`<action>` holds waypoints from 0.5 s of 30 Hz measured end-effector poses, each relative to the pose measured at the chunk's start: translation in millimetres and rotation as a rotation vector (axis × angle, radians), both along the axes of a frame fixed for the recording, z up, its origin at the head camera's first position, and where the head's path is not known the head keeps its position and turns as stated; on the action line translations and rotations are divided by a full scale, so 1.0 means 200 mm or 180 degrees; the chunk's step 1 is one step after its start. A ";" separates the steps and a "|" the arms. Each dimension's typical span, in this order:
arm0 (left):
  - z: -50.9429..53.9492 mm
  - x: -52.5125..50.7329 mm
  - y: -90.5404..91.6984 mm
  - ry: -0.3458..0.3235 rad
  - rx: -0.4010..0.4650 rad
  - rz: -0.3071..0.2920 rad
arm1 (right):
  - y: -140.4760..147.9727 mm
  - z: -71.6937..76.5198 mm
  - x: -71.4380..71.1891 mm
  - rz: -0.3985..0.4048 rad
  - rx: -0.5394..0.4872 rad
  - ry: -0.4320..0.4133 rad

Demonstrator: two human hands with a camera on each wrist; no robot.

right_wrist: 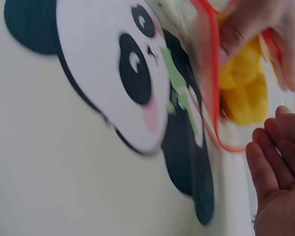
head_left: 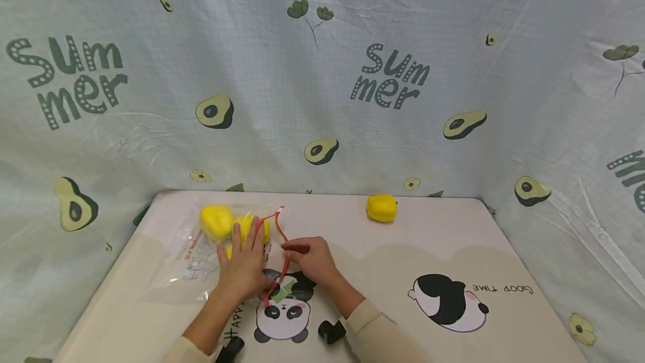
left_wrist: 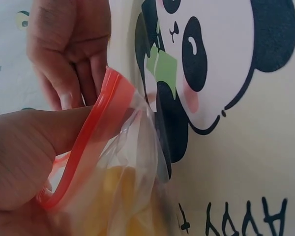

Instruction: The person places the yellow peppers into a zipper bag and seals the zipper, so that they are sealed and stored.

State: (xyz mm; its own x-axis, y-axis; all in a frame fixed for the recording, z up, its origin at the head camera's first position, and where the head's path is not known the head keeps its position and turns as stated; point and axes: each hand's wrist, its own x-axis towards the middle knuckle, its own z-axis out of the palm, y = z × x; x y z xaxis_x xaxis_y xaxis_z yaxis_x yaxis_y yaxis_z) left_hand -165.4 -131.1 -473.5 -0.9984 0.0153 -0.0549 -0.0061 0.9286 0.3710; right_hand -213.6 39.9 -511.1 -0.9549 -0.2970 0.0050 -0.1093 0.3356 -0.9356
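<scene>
A clear zip bag (head_left: 173, 265) with a red-edged mouth (left_wrist: 83, 142) lies on the left of the table, several yellow bell peppers (head_left: 216, 222) inside. My left hand (head_left: 243, 270) spreads its straight fingers over the bag and peppers in the head view. Its thumb (left_wrist: 71, 128) reaches across the red rim of the bag's parted mouth in the left wrist view. Just right of that rim is my right hand (head_left: 313, 260), fingers loosely bent. In the right wrist view its fingertips (right_wrist: 260, 155) are close beside the red edge, with nothing visibly held. Contact is unclear.
Another yellow bell pepper (head_left: 381, 208) lies at the table's back edge, right of the bag. The pale table top (head_left: 373, 296) bears printed pandas and lettering. A curtain (head_left: 322, 99) with printed avocados hangs behind and around it.
</scene>
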 end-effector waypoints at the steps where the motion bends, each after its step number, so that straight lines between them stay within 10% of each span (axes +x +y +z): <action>1: 0.00 0.00 0.00 -0.0011 0.0016 -0.0002 | 0.02 0.01 -0.01 -0.0047 -0.0033 -0.0019; 15: 0.07 -0.02 -0.05 -0.0387 0.0579 -0.0125 | 0.31 0.07 -0.12 -0.0426 -0.0220 0.0075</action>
State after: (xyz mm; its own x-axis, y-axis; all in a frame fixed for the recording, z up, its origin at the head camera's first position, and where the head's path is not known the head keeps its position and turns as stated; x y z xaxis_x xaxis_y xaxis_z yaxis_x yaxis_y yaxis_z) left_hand -169.1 -141.1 -458.9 -0.9830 0.0746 -0.1676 -0.0263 0.8469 0.5311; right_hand -238.2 102.1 -497.4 -0.9853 -0.1653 0.0440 -0.0902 0.2835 -0.9547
